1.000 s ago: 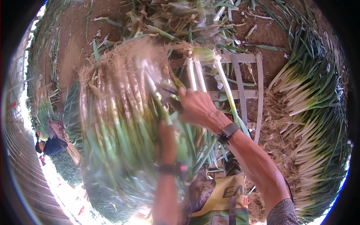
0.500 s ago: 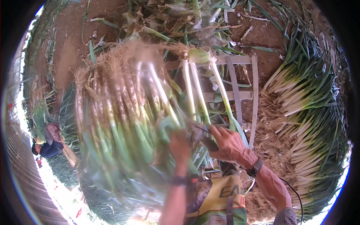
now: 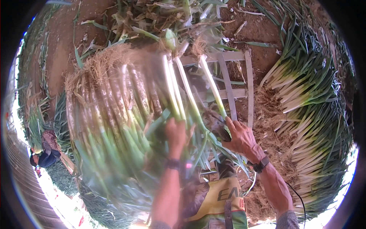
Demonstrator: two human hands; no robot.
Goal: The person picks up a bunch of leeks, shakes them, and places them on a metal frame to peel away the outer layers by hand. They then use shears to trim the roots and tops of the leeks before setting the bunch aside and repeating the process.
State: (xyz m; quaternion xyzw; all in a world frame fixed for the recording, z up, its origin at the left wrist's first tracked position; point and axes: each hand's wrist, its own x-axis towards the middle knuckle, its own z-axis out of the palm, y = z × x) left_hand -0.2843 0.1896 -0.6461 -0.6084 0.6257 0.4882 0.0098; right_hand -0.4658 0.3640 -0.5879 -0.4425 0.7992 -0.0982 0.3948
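Observation:
My left hand (image 3: 175, 134), partly blurred, closes round the green part of long green onions (image 3: 173, 91) with peeled white stems. At the right, my right hand (image 3: 244, 140) is closed on a dark flat object (image 3: 221, 131), too blurred to name. Another peeled green onion (image 3: 211, 86) lies across the slatted frame just beyond my right fingers, roots pointing away. Left of my left hand lies a wide row of unpeeled green onions (image 3: 110, 103), with soil-streaked stems and matted roots at the far end.
The pale slatted frame (image 3: 248, 91) has a raised edge. Peeled onions (image 3: 309, 152) form a long pile at the right. Stripped leaves and skins (image 3: 152, 19) heap at the far side. A yellow printed sack (image 3: 219, 198) is close to me. Another person (image 3: 47, 152) is at the far left.
The view has shifted, so the rack sits further left. My left hand has moved away from me along the stems, and the peeled onions near it have shifted apart from the right one.

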